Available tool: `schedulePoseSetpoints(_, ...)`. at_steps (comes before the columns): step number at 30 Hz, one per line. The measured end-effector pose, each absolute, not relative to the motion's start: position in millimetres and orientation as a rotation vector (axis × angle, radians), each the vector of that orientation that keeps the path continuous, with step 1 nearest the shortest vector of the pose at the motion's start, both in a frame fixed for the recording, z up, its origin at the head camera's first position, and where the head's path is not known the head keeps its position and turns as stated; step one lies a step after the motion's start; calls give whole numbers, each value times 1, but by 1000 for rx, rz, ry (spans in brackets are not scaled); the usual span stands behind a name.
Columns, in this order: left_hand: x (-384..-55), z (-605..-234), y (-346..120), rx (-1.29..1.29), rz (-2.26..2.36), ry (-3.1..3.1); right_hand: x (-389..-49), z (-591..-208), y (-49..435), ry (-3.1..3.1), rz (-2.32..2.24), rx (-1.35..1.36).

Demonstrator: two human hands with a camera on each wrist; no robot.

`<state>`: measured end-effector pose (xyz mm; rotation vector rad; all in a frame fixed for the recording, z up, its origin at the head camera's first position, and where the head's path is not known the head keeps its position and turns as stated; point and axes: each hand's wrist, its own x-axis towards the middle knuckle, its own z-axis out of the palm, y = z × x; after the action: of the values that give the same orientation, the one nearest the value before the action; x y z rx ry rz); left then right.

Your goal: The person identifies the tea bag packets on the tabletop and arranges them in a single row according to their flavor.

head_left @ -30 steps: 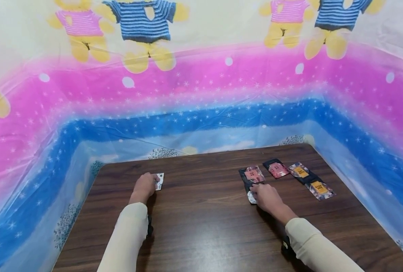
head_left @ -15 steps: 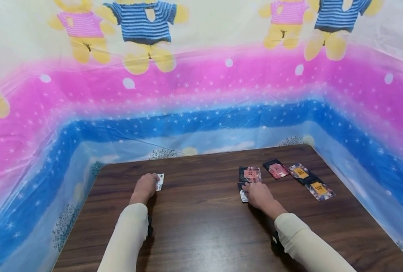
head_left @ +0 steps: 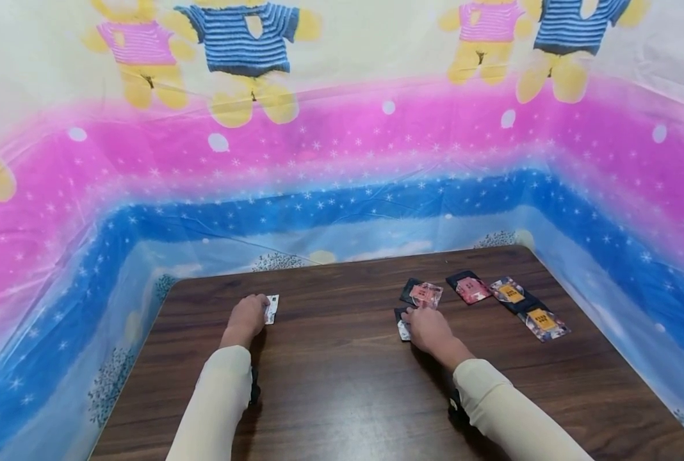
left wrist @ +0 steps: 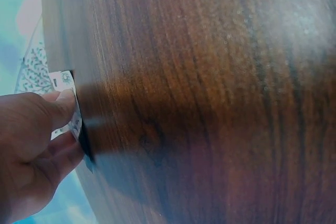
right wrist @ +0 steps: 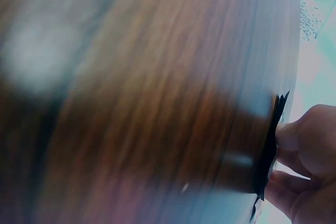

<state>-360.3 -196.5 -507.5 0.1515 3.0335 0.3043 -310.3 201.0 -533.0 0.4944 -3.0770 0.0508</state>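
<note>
My left hand [head_left: 248, 317] pinches a small white printed packet [head_left: 271, 310] on the left of the table. In the left wrist view the thumb lies on the white packet [left wrist: 65, 80], whose dark edge faces the wood. To the right, my right hand [head_left: 431, 331] pinches a flat black-and-white packet [head_left: 402, 325] and covers part of it. The right wrist view shows that black-and-white packet [right wrist: 269, 153] edge-on, thumb and fingers at its side. Just behind the right hand lies a packet with a pink label [head_left: 425, 293], turned at an angle.
Another pink-label packet [head_left: 469, 287] lies farther right. Beside it are two packets with orange labels, one behind [head_left: 510, 292] and one in front [head_left: 542, 319], placed end to end. Printed cloth [head_left: 342, 198] hangs along the back and sides of the brown wooden table [head_left: 336, 384].
My right hand has moved left with the black-and-white packet. The pink-label packet behind it has shifted slightly and turned. My left hand stays in place on the white packet.
</note>
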Motion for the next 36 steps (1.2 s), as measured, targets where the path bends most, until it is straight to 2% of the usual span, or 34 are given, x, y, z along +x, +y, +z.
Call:
schedulePoseSetpoints(27, -358, -504, -195, 165, 278, 3044, -318, -529, 161, -3079, 62, 473)
schedulePoseSetpoints(36, -358, -505, -195, 171, 262, 3032, -321, -527, 143, -3089, -68, 510)
